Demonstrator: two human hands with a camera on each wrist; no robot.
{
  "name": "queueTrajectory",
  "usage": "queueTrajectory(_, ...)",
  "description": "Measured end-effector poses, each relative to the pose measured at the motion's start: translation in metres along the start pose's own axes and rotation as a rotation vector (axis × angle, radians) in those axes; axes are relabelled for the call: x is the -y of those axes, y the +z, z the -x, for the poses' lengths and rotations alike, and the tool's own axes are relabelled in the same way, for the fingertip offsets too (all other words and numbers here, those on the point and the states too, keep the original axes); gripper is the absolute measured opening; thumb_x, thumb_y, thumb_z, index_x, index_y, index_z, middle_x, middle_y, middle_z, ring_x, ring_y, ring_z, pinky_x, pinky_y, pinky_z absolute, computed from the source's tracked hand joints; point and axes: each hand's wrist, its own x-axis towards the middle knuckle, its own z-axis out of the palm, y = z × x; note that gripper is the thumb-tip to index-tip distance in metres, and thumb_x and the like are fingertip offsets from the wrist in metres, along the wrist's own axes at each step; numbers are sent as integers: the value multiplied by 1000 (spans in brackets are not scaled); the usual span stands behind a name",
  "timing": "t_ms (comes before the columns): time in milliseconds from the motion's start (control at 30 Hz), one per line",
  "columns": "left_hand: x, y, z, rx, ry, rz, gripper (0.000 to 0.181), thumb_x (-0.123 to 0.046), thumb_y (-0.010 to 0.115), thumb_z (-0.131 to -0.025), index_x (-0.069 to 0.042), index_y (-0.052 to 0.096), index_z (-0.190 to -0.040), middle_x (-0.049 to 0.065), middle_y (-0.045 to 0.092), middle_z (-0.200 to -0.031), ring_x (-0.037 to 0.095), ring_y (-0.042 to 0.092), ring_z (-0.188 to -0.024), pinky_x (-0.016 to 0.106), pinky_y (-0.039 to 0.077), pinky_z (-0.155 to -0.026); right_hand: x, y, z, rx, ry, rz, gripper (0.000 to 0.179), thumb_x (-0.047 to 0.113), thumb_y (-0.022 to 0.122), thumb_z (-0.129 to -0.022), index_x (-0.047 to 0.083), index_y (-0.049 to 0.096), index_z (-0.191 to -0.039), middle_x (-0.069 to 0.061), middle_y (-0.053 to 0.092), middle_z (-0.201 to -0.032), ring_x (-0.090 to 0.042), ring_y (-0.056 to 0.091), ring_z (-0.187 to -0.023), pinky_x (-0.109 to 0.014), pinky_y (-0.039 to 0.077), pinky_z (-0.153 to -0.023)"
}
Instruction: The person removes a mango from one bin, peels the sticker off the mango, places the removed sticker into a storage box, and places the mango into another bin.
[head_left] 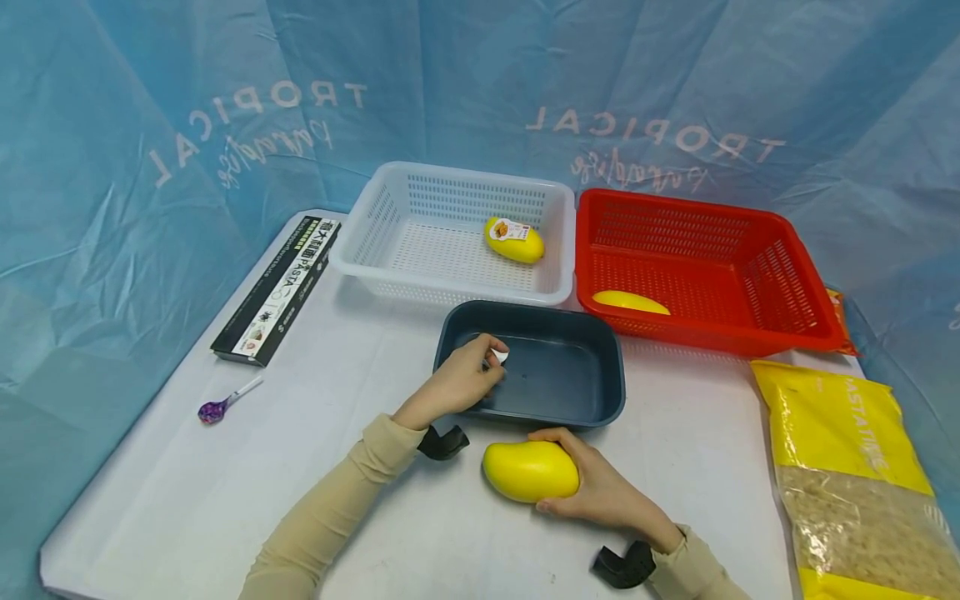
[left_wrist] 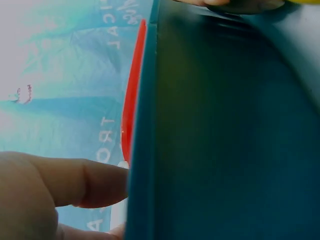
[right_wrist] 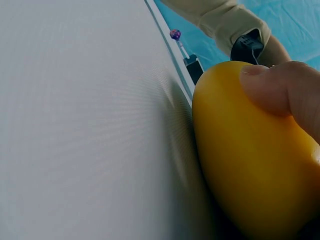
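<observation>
In the head view my left hand (head_left: 468, 375) reaches over the left part of a dark blue-grey basin (head_left: 573, 379). Its curled thumb and fingers pinch a small white piece (head_left: 500, 357), perhaps paper or a sticker; too little shows to tell. The left wrist view has the basin's wall (left_wrist: 225, 130) filling most of it, with a finger (left_wrist: 95, 182) beside the rim, the white piece not discernible. My right hand (head_left: 603, 487) grips a yellow mango (head_left: 528, 472) just in front of the basin. Up close, the right thumb (right_wrist: 275, 90) presses on the mango's skin (right_wrist: 245, 145), low over the tabletop.
Behind the basin stand a white basket (head_left: 457, 279) with a labelled mango (head_left: 515, 240) and a red basket (head_left: 705, 333) with another mango (head_left: 630, 302). A black pasta box (head_left: 277, 287) and lollipop (head_left: 213, 411) lie left, a yellow pasta bag (head_left: 855, 475) right.
</observation>
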Motion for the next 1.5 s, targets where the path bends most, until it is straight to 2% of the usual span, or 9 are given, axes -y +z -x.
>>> queueTrajectory(133,-1,1,-3,-1,1,-50,34,-14,52,-98,-2,50,-130,11,59,-104,16,58,-71,28,51,-68,0,-1,0,-6,-8,7,74,34,84,-72,28,46,-135,7,54,-132,-12,53,-108,-32,45,-95)
queueTrajectory(367,0,4,-6,16,-21,-127,40,-21,52,-99,-2,45,-135,20,49,-129,29,54,-115,42,49,-90,0,0,-1,2,-12,4,74,35,84,-72,29,45,-134,8,54,-132,-12,53,-110,-32,45,-97)
queueTrajectory(700,5,10,-9,-31,32,-142,63,-25,59,-96,-7,30,-149,17,40,-132,26,54,-102,36,49,-77,-2,0,0,10,12,12,74,35,84,-72,31,44,-134,9,54,-132,-13,53,-110,-36,46,-98)
queueTrajectory(833,6,11,-9,-33,65,-146,65,-24,60,-95,-9,29,-150,16,39,-136,25,53,-100,36,48,-75,-3,1,0,12,22,20,75,35,84,-72,31,44,-135,9,53,-132,-13,53,-110,-37,46,-99)
queueTrajectory(967,7,11,-9,-47,111,-141,64,-22,60,-95,-10,30,-150,15,30,-149,28,55,-106,45,49,-84,-2,1,0,9,27,19,75,35,84,-72,31,44,-135,9,53,-133,-14,53,-111,-40,45,-99)
queueTrajectory(1067,6,11,-8,-74,147,-140,61,-20,60,-96,-10,33,-149,13,24,-155,25,57,-99,42,49,-82,-1,1,0,7,25,18,75,35,84,-72,31,44,-135,9,53,-133,-14,53,-112,-40,45,-100)
queueTrajectory(1200,2,13,-6,-112,209,-118,54,-16,59,-96,-9,39,-146,10,32,-152,16,56,-86,29,50,-72,1,1,0,2,8,23,75,35,84,-72,30,44,-135,9,53,-133,-14,53,-113,-40,45,-100)
queueTrajectory(1267,-1,14,-4,-121,257,-99,52,-14,59,-96,-9,42,-144,9,36,-150,15,57,-88,28,51,-72,1,1,1,0,-3,38,75,34,84,-72,30,44,-135,9,53,-133,-13,53,-112,-39,46,-99)
queueTrajectory(1500,-5,20,6,-130,460,-68,43,-10,58,-95,-7,48,-137,10,43,-144,30,61,-107,44,54,-87,3,0,1,4,-51,78,80,38,84,-72,27,43,-139,8,51,-138,-13,52,-116,-42,46,-101)
